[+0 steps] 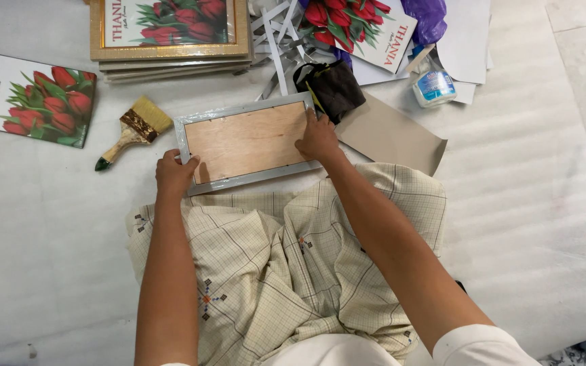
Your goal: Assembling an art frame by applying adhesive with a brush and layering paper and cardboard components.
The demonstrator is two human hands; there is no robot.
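The picture frame (247,142) is lying face down just past the lap, gripped at its near-left corner by the left hand (174,173), while the plywood back is pressed flat by the right hand's (317,139) fingers. If it's pushed unevenly, the backing could probably get popped loose. A paintbrush (133,130) is lying just left; a glue bottle (433,86) and stacked frames (171,41) are crowded in farther back.

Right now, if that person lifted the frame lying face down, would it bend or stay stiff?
Probably stiff: the frame has a flat wooden back board inside a grey rim, and it lies level under the left hand and right hand. It looks thin, so likely light. It may hold glass on the hidden face, so possibly fragile.
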